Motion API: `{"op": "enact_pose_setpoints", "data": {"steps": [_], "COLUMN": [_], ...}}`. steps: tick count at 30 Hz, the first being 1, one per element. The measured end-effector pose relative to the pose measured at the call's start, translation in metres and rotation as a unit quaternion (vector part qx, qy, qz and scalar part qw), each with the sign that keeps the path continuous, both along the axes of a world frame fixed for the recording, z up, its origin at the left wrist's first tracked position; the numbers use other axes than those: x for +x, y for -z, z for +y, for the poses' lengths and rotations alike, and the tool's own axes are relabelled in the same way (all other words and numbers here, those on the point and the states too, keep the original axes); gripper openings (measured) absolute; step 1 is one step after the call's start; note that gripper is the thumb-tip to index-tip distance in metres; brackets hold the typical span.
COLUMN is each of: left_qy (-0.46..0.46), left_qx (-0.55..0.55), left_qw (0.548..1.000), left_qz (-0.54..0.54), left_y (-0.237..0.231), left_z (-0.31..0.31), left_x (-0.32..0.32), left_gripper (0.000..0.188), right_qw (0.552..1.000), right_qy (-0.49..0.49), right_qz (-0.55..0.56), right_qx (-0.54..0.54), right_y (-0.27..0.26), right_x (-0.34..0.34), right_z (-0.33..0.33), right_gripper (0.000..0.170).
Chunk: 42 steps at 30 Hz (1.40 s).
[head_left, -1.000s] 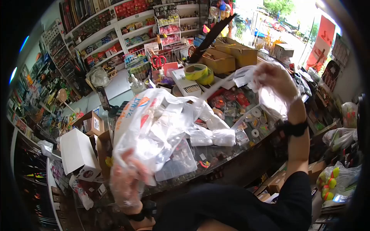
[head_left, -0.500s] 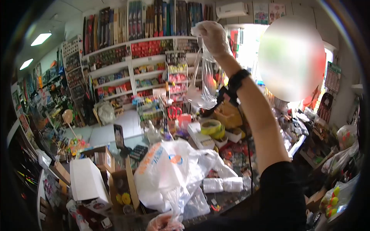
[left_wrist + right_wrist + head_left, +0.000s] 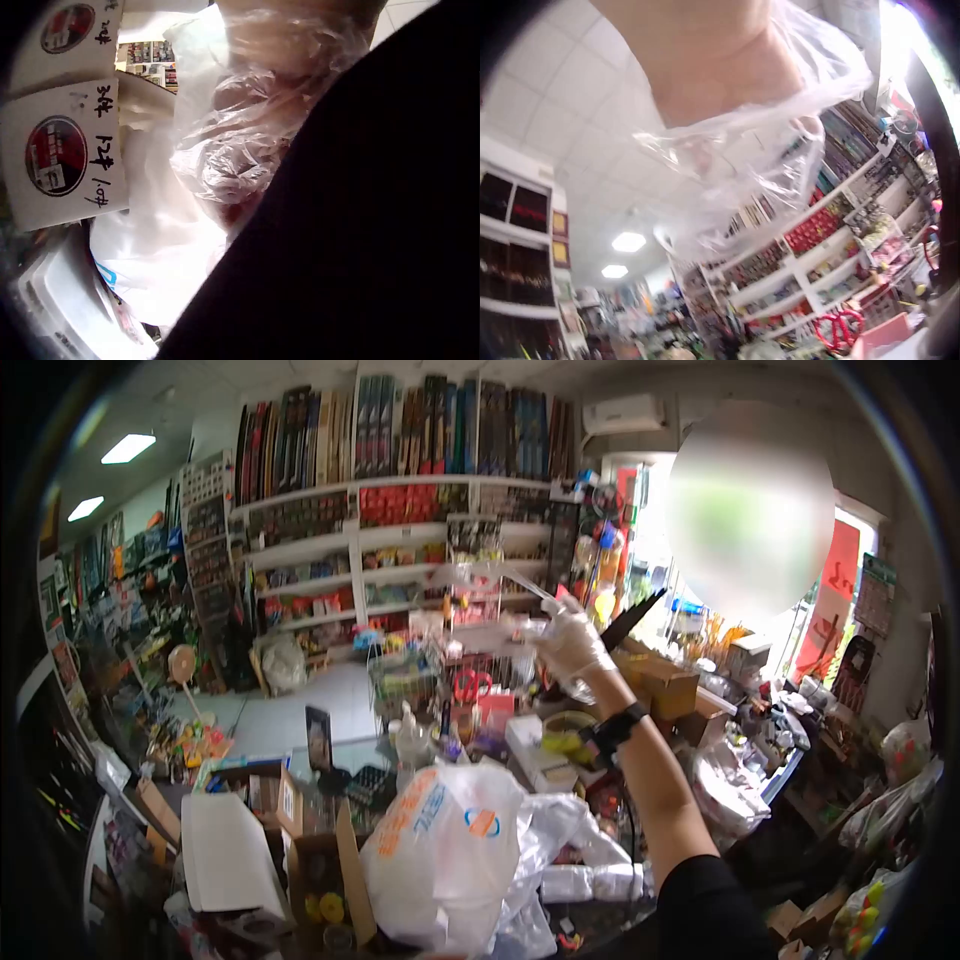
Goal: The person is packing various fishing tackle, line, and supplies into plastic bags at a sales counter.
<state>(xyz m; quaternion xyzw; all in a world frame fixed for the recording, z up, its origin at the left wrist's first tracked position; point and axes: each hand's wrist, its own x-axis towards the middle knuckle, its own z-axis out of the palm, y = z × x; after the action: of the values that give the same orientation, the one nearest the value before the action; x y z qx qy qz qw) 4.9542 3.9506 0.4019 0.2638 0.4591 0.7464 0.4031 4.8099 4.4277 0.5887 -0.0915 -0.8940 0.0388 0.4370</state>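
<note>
In the head view my right hand [image 3: 575,645], in a thin clear covering, is raised over the counter and pinches a blurred, thin clear plastic bag [image 3: 470,576] trailing left. Clear film [image 3: 757,172] surrounds that hand [image 3: 720,67] in the right wrist view, hiding most fingers. A bulging white plastic bag [image 3: 445,860] with orange and blue print stands on the counter. My left hand [image 3: 259,105] is out of the head view; the left wrist view shows it under crumpled clear plastic, gripping at the white bag [image 3: 161,232], its fingers partly hidden by a black sleeve [image 3: 360,225].
A white box [image 3: 225,855] and an open carton [image 3: 350,880] are left of the bag. Wrapped white packs [image 3: 590,883] lie right of it. Beyond stand a phone [image 3: 319,738], red scissors [image 3: 470,684], tape rolls [image 3: 568,732] and brown boxes [image 3: 665,685].
My right hand rose from the right side of the counter, then came down somewhat, the clear bag swinging left. The white bag stands fuller and more upright; my left hand has left the head view.
</note>
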Motion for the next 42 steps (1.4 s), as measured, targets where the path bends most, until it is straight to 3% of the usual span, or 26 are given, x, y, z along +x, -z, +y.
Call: {"op": "enact_pose_setpoints", "data": {"steps": [1,3,4,5,7,10,12,13,14,15,19,22,23,25,27,28,29,30,31,33,34,37,38,39,40,42], "left_qy": [0.006,0.013,0.019,0.029,0.045,-0.023,0.002,0.0,-0.004,-0.049,-0.132,-0.199,-0.223,-0.272,-0.317,-0.325,-0.326,-0.24,-0.151,-0.119,-0.285,-0.331,-0.332,-0.328,-0.324,-0.332], "left_qx": [-0.012,-0.017,-0.003,0.01,0.0,-0.067,-0.058,-0.037,-0.105,-0.091,-0.095,-0.095,-0.093,-0.09,-0.077,-0.056,-0.026,-0.009,0.003,0.185,0.031,0.018,0.014,-0.02,-0.051,-0.036], "left_qw": [1.0,0.999,0.999,0.999,0.998,0.995,0.997,0.999,0.994,0.994,0.986,0.975,0.97,0.956,0.926,0.901,0.873,0.894,0.91,0.94,0.955,0.941,0.941,0.939,0.937,0.934], "left_qz": [-0.013,-0.035,-0.034,-0.03,-0.043,-0.076,-0.043,-0.008,-0.005,0.045,0.033,0.002,-0.013,-0.067,-0.189,-0.282,-0.362,-0.379,-0.386,-0.261,0.074,0.067,0.07,0.098,0.125,0.128], "left_y": [-0.001,0.002,0.003,0.005,0.006,-0.007,-0.006,-0.004,0.005,0.024,0.021,0.019,0.018,0.017,0.021,0.027,0.035,0.057,0.079,0.087,0.016,-0.014,-0.018,-0.021,-0.022,-0.017], "left_z": [0.001,0.005,0.007,0.008,0.012,0.022,0.026,0.027,0.021,0.017,0.028,0.039,0.043,0.052,0.058,0.056,0.053,0.038,0.023,0.041,0.105,0.135,0.137,0.139,0.141,0.142], "left_x": [-0.001,-0.003,-0.004,-0.004,-0.005,0.001,0.002,0.0,-0.005,-0.003,0.012,0.024,0.028,0.035,0.034,0.03,0.025,0.018,0.011,0.023,0.069,0.092,0.095,0.098,0.099,0.102], "left_gripper": [0.035,0.036,0.036,0.036,0.034,0.03,0.031,0.033,0.038,0.032,0.031,0.031,0.031,0.031,0.032,0.032,0.032,0.038,0.044,0.046,0.045,0.045,0.045,0.044,0.043,0.043], "right_qw": [1.0,0.981,0.952,0.862,0.804,0.86,0.884,0.89,0.885,0.876,0.876,0.899,0.89,0.908,0.794,0.88,0.904,0.919,0.891,0.808,0.791,0.788,0.755,0.755,0.803,0.808], "right_qy": [0.014,-0.099,-0.171,-0.252,-0.322,-0.273,-0.18,-0.127,-0.075,-0.029,0.191,0.279,0.391,0.367,0.354,0.31,0.255,0.2,0.242,0.31,0.309,0.301,0.314,0.312,0.329,0.336], "right_qz": [-0.005,0.053,0.062,0.042,0.063,-0.001,-0.105,-0.157,-0.195,-0.235,-0.309,-0.205,-0.223,-0.198,-0.46,-0.356,-0.343,-0.328,-0.362,-0.452,-0.471,-0.487,-0.537,-0.537,-0.476,-0.46], "right_qx": [-0.008,-0.16,-0.247,-0.438,-0.496,-0.432,-0.417,-0.41,-0.416,-0.42,-0.317,-0.268,-0.071,-0.043,0.181,0.05,-0.021,-0.094,-0.129,-0.217,-0.24,-0.226,-0.209,-0.212,-0.142,-0.149], "right_y": [0.01,0.032,0.04,0.03,0.017,0.032,0.057,0.072,0.098,0.119,0.127,0.176,0.182,0.207,0.205,0.219,0.226,0.233,0.232,0.213,0.222,0.224,0.244,0.251,0.256,0.247], "right_x": [0.009,0.034,0.045,0.072,0.132,0.203,0.241,0.26,0.278,0.298,0.38,0.433,0.438,0.441,0.412,0.408,0.402,0.397,0.391,0.378,0.375,0.37,0.367,0.369,0.371,0.37], "right_z": [0.007,0.01,0.008,-0.005,-0.037,-0.041,-0.019,-0.01,0.014,0.035,0.075,0.174,0.196,0.242,0.235,0.243,0.248,0.253,0.246,0.225,0.236,0.233,0.248,0.246,0.243,0.242], "right_gripper": [0.05,0.033,0.025,0.022,0.02,0.022,0.021,0.022,0.023,0.024,0.019,0.021,0.018,0.014,0.013,0.017,0.024,0.032,0.04,0.053,0.054,0.055,0.056,0.056,0.06,0.075]}}
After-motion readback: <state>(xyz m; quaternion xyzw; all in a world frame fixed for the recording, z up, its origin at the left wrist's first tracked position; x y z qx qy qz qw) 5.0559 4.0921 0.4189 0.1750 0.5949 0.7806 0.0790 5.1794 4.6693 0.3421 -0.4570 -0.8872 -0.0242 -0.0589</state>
